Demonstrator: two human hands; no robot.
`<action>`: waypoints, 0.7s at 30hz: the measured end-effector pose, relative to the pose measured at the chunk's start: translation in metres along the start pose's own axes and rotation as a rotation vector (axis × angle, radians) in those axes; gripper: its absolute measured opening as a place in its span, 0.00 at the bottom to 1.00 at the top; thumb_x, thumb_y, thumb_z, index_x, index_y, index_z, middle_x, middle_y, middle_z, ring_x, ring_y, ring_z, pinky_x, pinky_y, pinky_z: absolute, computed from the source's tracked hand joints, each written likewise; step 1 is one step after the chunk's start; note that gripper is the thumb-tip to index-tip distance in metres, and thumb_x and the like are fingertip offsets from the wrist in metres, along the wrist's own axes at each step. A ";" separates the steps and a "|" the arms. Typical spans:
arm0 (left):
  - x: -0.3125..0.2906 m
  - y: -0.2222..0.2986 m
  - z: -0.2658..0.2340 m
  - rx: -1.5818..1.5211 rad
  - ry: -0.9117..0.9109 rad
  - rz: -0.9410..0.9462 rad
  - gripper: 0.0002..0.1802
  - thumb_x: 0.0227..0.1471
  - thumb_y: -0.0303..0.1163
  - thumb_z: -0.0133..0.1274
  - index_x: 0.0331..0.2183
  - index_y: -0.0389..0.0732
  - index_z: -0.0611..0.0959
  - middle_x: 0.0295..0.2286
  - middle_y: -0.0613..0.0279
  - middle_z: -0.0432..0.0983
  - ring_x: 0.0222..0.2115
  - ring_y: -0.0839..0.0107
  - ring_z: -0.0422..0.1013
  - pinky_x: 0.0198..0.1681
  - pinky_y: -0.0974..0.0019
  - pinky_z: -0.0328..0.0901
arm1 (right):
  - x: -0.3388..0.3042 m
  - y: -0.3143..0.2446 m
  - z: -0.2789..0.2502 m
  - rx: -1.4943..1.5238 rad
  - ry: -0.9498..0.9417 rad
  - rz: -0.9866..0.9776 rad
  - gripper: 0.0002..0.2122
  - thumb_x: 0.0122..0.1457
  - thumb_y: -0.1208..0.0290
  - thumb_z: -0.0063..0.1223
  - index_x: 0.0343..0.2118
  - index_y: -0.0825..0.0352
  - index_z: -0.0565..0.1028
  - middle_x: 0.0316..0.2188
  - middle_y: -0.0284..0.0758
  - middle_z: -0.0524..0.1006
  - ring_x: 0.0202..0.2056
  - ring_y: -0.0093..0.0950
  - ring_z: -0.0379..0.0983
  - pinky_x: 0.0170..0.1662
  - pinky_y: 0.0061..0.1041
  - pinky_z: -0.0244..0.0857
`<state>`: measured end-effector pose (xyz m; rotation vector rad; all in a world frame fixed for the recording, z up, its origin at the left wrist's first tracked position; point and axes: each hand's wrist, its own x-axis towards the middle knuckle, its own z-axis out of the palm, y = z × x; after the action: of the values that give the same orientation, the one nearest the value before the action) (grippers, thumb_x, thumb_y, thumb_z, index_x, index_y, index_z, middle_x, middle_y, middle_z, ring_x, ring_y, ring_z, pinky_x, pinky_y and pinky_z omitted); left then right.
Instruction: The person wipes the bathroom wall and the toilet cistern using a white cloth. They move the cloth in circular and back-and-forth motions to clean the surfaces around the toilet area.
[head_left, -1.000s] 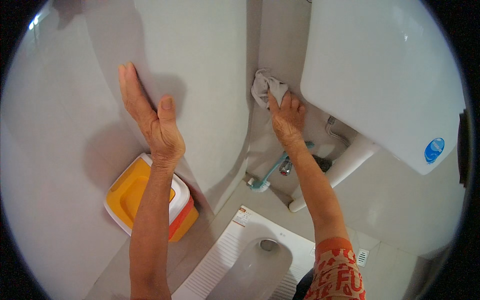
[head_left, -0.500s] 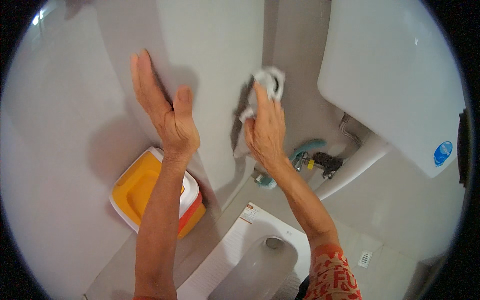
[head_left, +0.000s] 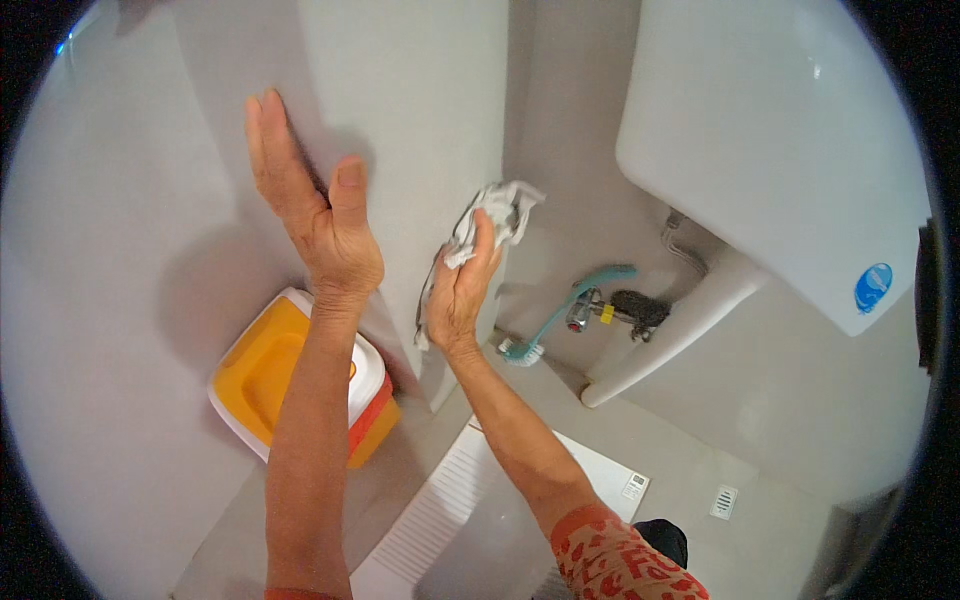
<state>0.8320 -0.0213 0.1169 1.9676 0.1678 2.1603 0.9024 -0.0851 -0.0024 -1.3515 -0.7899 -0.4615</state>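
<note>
With its fingers stretched upward and the thumb apart, my left hand (head_left: 318, 225) leans against the pale wall on the left and holds nothing. A crumpled white and grey cloth (head_left: 487, 222) is gripped in my right hand (head_left: 462, 300). That hand presses the cloth near the outer edge of the white wall column (head_left: 420, 130), and part of the cloth trails down beside the wrist. Whether the whole cloth touches the column cannot be seen.
A yellow and white lidded bin (head_left: 265, 370) stands below my left forearm. A white squat toilet (head_left: 430, 520) lies underneath. To the right are a teal brush (head_left: 550, 322), a valve (head_left: 578, 312), a white pipe (head_left: 680, 345), a cistern (head_left: 750, 130) and a floor drain (head_left: 724, 502).
My right hand has moved down and to the left along the column with the cloth. My left hand keeps its pose; the whole view has shifted slightly.
</note>
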 end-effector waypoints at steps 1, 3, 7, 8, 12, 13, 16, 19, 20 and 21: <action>0.000 0.000 0.000 0.005 0.002 0.010 0.37 0.56 0.52 0.40 0.59 0.40 0.55 0.60 0.48 0.44 0.60 0.55 0.43 0.61 0.53 0.39 | -0.010 0.006 -0.001 -0.013 -0.031 0.084 0.28 0.54 0.72 0.40 0.58 0.73 0.52 0.52 0.51 0.58 0.48 0.44 0.55 0.56 0.40 0.45; 0.000 -0.002 0.000 0.015 0.006 0.029 0.36 0.56 0.52 0.40 0.59 0.40 0.55 0.59 0.48 0.44 0.60 0.55 0.43 0.60 0.52 0.39 | -0.035 0.017 -0.003 -0.037 -0.091 0.253 0.28 0.53 0.73 0.40 0.58 0.73 0.52 0.53 0.51 0.58 0.50 0.46 0.54 0.57 0.41 0.44; 0.002 0.000 0.004 0.042 -0.004 0.029 0.35 0.56 0.49 0.40 0.59 0.40 0.56 0.59 0.48 0.45 0.60 0.54 0.43 0.60 0.52 0.40 | -0.121 0.070 -0.034 -0.047 -0.311 0.206 0.28 0.52 0.74 0.41 0.58 0.73 0.53 0.57 0.52 0.56 0.55 0.45 0.54 0.59 0.37 0.45; 0.002 -0.005 0.001 0.064 -0.002 0.036 0.35 0.56 0.49 0.41 0.59 0.41 0.56 0.59 0.48 0.45 0.60 0.54 0.43 0.60 0.52 0.40 | -0.133 0.069 -0.052 -0.097 -0.575 0.355 0.27 0.53 0.72 0.42 0.58 0.71 0.55 0.54 0.49 0.60 0.51 0.40 0.60 0.56 0.34 0.51; -0.002 -0.001 0.000 0.100 0.004 0.008 0.34 0.56 0.47 0.41 0.59 0.41 0.56 0.59 0.48 0.45 0.60 0.53 0.43 0.60 0.51 0.40 | -0.096 0.023 -0.148 0.041 -1.034 0.923 0.23 0.56 0.70 0.44 0.56 0.67 0.61 0.47 0.41 0.70 0.41 0.31 0.70 0.48 0.29 0.63; 0.000 -0.001 0.000 0.099 -0.009 0.004 0.34 0.55 0.44 0.42 0.59 0.41 0.55 0.59 0.48 0.45 0.60 0.53 0.42 0.60 0.51 0.39 | -0.086 0.017 -0.168 0.165 -0.935 0.945 0.23 0.56 0.70 0.44 0.56 0.66 0.61 0.47 0.40 0.70 0.41 0.30 0.70 0.48 0.29 0.63; 0.002 0.001 0.001 0.111 -0.044 -0.005 0.34 0.54 0.38 0.43 0.60 0.41 0.53 0.59 0.47 0.45 0.61 0.54 0.41 0.62 0.52 0.38 | -0.062 -0.012 -0.228 0.230 -0.762 0.942 0.21 0.58 0.70 0.44 0.55 0.64 0.63 0.47 0.38 0.71 0.43 0.28 0.69 0.49 0.29 0.62; 0.002 0.011 0.007 0.137 -0.057 -0.014 0.36 0.53 0.36 0.47 0.60 0.41 0.53 0.59 0.46 0.46 0.61 0.52 0.42 0.61 0.50 0.40 | -0.042 -0.033 -0.284 -0.653 -1.049 0.732 0.21 0.58 0.72 0.44 0.56 0.60 0.64 0.47 0.36 0.72 0.45 0.29 0.69 0.52 0.32 0.61; 0.000 0.009 0.007 0.166 -0.057 -0.027 0.37 0.52 0.35 0.49 0.60 0.42 0.53 0.59 0.47 0.46 0.60 0.50 0.43 0.61 0.49 0.41 | -0.035 -0.036 -0.310 -0.549 -0.955 0.614 0.21 0.57 0.72 0.45 0.56 0.60 0.63 0.46 0.36 0.73 0.44 0.30 0.70 0.51 0.33 0.62; 0.002 0.008 0.003 0.201 -0.058 -0.027 0.38 0.51 0.35 0.50 0.60 0.43 0.53 0.59 0.47 0.47 0.60 0.49 0.44 0.61 0.48 0.42 | -0.029 -0.041 -0.328 -0.433 -0.859 0.488 0.22 0.57 0.72 0.45 0.56 0.59 0.63 0.44 0.36 0.74 0.43 0.30 0.71 0.49 0.33 0.63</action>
<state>0.8345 -0.0291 0.1208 2.1186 0.4147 2.1403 0.9310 -0.4160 -0.0032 -2.1195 -1.0281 0.4025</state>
